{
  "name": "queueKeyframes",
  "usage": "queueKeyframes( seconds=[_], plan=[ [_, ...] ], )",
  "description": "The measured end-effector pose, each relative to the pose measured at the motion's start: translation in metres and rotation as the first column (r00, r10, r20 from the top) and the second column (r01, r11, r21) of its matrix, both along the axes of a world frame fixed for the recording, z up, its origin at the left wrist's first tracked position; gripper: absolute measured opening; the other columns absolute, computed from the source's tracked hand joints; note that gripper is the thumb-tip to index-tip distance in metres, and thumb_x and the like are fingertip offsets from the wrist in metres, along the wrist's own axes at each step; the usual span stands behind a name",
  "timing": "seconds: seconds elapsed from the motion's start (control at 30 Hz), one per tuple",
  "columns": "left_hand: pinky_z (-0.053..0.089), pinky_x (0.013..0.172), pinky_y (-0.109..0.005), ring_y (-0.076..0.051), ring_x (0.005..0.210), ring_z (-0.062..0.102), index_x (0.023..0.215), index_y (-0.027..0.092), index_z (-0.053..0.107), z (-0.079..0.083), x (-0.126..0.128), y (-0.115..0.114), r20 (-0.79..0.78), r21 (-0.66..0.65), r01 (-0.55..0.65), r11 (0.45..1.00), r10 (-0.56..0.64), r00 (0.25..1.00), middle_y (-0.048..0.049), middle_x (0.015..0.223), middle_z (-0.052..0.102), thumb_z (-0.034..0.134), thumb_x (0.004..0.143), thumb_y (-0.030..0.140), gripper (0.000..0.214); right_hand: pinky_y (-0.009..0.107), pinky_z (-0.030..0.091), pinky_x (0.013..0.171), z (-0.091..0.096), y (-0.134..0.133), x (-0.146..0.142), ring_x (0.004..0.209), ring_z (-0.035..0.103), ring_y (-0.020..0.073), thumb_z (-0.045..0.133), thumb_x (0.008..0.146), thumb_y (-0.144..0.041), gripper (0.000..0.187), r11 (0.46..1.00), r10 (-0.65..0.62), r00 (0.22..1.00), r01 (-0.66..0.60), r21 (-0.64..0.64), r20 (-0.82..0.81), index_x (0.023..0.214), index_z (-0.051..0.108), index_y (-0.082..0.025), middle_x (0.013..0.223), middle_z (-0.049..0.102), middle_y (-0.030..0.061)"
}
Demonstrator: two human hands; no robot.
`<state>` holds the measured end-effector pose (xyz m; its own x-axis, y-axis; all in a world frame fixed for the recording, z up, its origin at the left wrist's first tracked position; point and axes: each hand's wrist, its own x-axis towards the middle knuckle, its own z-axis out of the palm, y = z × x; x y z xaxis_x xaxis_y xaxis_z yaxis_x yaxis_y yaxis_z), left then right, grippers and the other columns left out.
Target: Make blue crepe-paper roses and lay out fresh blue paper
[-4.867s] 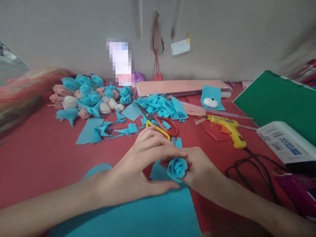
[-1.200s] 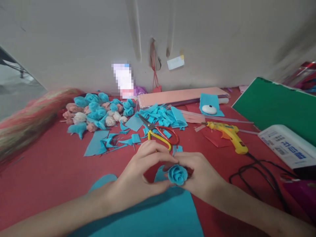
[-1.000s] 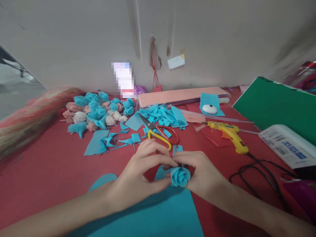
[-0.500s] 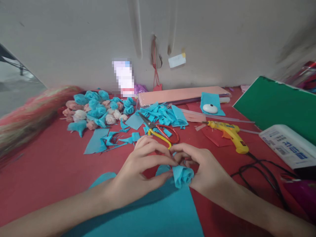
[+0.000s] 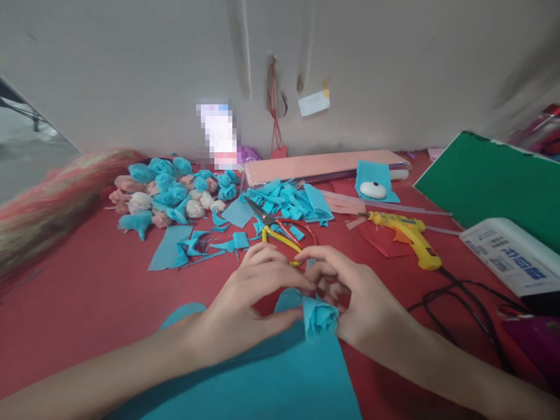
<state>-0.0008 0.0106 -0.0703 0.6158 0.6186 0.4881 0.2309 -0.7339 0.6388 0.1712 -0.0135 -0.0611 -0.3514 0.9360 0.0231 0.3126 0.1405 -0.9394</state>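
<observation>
A ruffled blue crepe paper flower [image 5: 321, 319] is pinched between both hands, its folded petals facing me. My left hand [image 5: 260, 297] grips its left edge between thumb and fingers. From the other side my right hand [image 5: 356, 291] holds the flower, with its fingers curled behind and partly hidden. Below them a large blue crepe paper sheet [image 5: 262, 379] spreads toward me, its scalloped top edge partly covered by my left arm. Just beyond my fingers lie scissors [image 5: 273, 221] with one red and one yellow handle, beside blue paper scraps [image 5: 286, 201].
Finished blue, pink and white paper flowers [image 5: 170, 189] cluster at the back left. A yellow glue gun [image 5: 406, 236] lies at right, its black cord [image 5: 472, 291] looping near a white box [image 5: 510, 256]. A green board [image 5: 490, 186] leans behind. Pink paper [image 5: 324, 166] lies by the wall.
The flower has shifted slightly left and turned a little between my fingers. Both hands keep their hold in nearly the same place.
</observation>
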Motion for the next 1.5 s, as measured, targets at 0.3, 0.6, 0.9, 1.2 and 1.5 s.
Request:
queueKeyframes(
  seconds=[0.3,0.6,0.9,1.2,1.5],
  plan=[
    [0.042,0.082,-0.034,-0.017,0.077,0.056,0.082,0.017,0.066,-0.001,0.001,0.002,0.069,-0.023,0.046,0.999,-0.044,0.997,-0.0035,0.078,0.066,0.065,0.074,0.016,0.008,0.016,0.027,0.039,0.0,0.001,0.002,0.047,0.038,0.0044,0.053,0.06,-0.004,0.049,0.999,0.015,0.998,-0.016,0.031,0.053,0.105,0.043,-0.021,0.07,0.051,-0.0048],
    [0.041,0.091,-0.032,-0.015,0.08,0.063,0.086,0.014,0.065,0.001,-0.001,0.0,0.168,-0.185,0.021,0.983,0.01,0.986,-0.0045,0.082,0.07,0.064,0.073,0.009,0.014,0.016,0.04,0.043,0.023,-0.008,0.014,0.054,0.049,0.0071,0.051,0.078,-0.012,0.02,0.869,-0.278,0.952,0.192,0.456,0.13,0.093,0.052,-0.025,0.077,0.056,-0.002],
    [0.046,0.09,-0.03,-0.016,0.083,0.064,0.089,0.011,0.063,0.001,-0.002,-0.004,0.219,-0.289,0.039,0.956,0.026,0.975,-0.0058,0.085,0.069,0.056,0.073,0.004,0.02,0.018,0.048,0.059,0.033,-0.019,0.014,0.068,0.058,0.0087,0.054,0.078,-0.009,0.019,0.707,-0.183,0.945,-0.065,0.704,0.271,0.091,0.054,-0.023,0.081,0.06,0.0007],
    [0.05,0.075,-0.021,-0.015,0.084,0.062,0.093,0.011,0.061,0.005,-0.002,-0.007,0.197,-0.357,0.064,0.932,0.008,0.98,-0.005,0.086,0.067,0.053,0.075,0.005,0.021,0.012,0.048,0.062,0.03,-0.016,0.008,0.064,0.058,0.0052,0.056,0.076,-0.01,0.01,0.599,-0.214,0.946,-0.068,0.798,0.242,0.082,0.061,-0.017,0.077,0.062,-0.0006],
    [0.046,0.083,-0.026,-0.016,0.087,0.059,0.097,0.012,0.063,0.001,-0.003,-0.006,0.163,-0.33,0.101,0.938,-0.049,0.985,-0.0054,0.088,0.067,0.054,0.077,0.007,0.022,0.014,0.043,0.066,0.035,-0.015,0.016,0.067,0.055,0.0047,0.051,0.083,-0.014,0.015,0.537,-0.281,0.882,-0.181,0.824,0.377,0.082,0.064,-0.021,0.079,0.057,-0.0029]
  ],
)
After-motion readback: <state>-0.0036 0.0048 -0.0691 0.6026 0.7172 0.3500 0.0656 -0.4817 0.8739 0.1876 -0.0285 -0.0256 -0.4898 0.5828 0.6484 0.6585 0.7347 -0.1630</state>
